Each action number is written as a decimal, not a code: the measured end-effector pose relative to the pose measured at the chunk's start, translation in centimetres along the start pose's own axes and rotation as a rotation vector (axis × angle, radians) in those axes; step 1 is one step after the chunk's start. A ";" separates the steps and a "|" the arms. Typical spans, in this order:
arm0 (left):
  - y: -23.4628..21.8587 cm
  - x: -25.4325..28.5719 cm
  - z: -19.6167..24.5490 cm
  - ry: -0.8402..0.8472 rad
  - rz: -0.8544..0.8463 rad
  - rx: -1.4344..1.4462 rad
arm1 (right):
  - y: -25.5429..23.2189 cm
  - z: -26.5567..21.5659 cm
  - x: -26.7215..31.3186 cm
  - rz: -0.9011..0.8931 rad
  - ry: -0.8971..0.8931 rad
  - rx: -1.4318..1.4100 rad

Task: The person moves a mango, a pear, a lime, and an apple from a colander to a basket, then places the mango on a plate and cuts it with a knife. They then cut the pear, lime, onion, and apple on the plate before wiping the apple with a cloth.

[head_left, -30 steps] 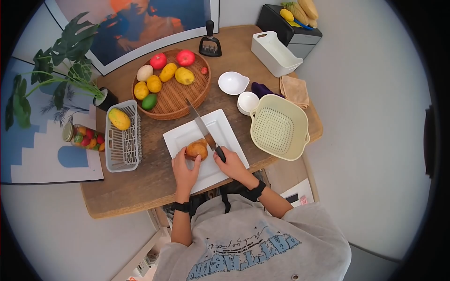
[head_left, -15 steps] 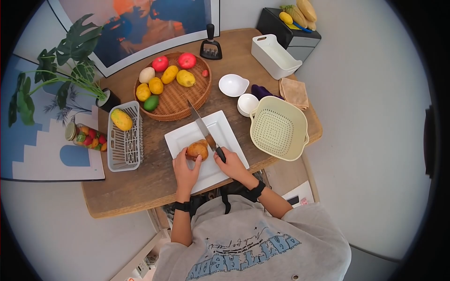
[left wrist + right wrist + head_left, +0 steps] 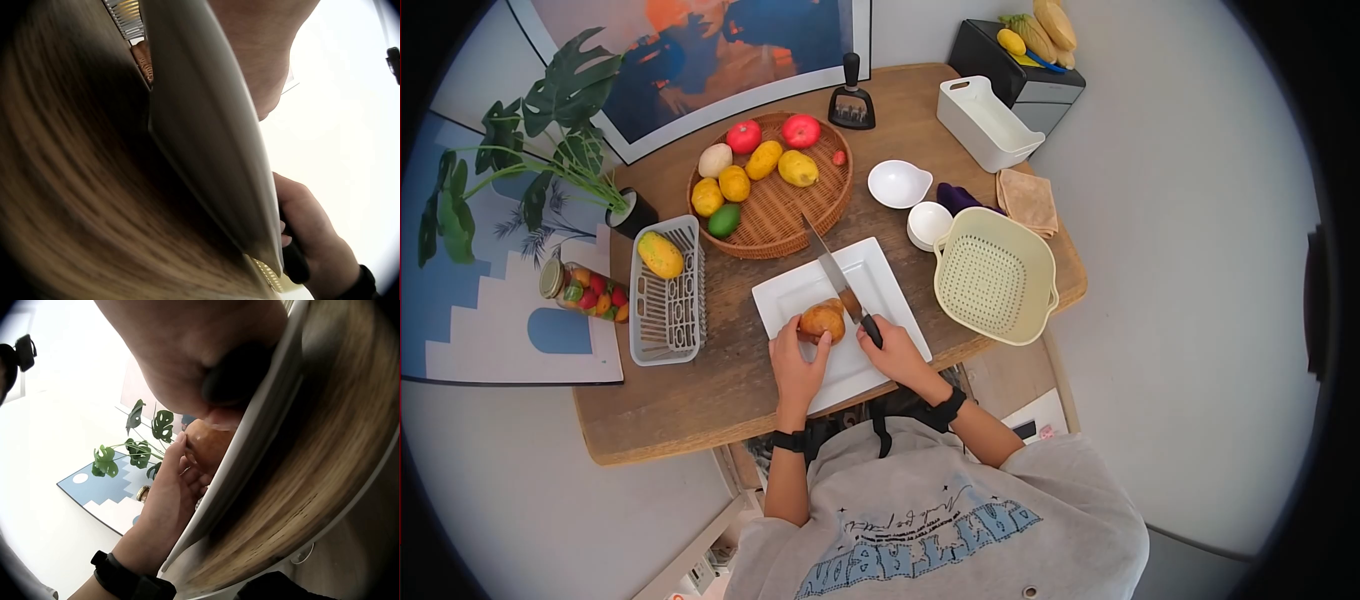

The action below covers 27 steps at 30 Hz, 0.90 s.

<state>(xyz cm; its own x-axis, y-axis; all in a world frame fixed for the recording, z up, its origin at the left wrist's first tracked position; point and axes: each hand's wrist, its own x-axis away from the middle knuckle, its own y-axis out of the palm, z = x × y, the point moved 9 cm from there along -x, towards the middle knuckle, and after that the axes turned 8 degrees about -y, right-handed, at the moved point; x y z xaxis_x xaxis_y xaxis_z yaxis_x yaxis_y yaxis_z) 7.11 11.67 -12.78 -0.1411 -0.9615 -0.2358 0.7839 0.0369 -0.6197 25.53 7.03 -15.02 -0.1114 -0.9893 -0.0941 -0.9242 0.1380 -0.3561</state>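
Note:
A rounded, golden-brown item of produce (image 3: 822, 321), its exact kind unclear, rests on a white square plate (image 3: 870, 262). My left hand (image 3: 797, 365) grips it from the near left side, thumb and fingers spread around it. The right hand (image 3: 890, 350) holds a knife (image 3: 830, 262) by its black handle (image 3: 872, 332), just right of the produce. The blade points away over the plate, its tip near the far rim. In the right wrist view, the left fingers curl against the smooth produce (image 3: 209, 445); the plate's edge hides part of it.
Behind the plate stands a wicker tray (image 3: 785, 235) of mixed fruit. A grey basket (image 3: 637, 330) with a yellow fruit (image 3: 660, 256) is at left, beside a jar (image 3: 585, 290). To the right are a cream colander (image 3: 1000, 325), white bowls (image 3: 900, 184), a cloth (image 3: 1028, 203) and a white bin (image 3: 1000, 148).
The head view has shifted slightly, so the table's contents sit a little lower. Both hands, the knife and the produce keep the same positions relative to the plate.

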 end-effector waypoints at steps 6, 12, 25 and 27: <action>-0.1 0.1 0.0 0.017 0.021 -0.002 | 0.1 0.2 0.1 0.011 -0.006 0.003; 0.0 0.1 0.0 0.017 0.015 -0.002 | -0.2 -0.5 0.3 -0.003 -0.014 -0.033; 0.1 0.2 -0.1 0.017 0.028 -0.005 | -0.5 -0.6 0.6 -0.035 -0.022 -0.047; 0.0 0.2 -0.4 0.009 0.020 0.001 | -0.4 -0.9 0.5 -0.027 -0.044 -0.053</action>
<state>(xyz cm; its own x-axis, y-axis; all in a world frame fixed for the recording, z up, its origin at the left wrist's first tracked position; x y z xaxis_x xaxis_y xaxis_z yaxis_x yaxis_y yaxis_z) 6.90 11.63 -13.13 -0.1311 -0.9580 -0.2552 0.7871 0.0559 -0.6143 25.47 6.47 -14.09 -0.0712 -0.9895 -0.1261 -0.9450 0.1073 -0.3091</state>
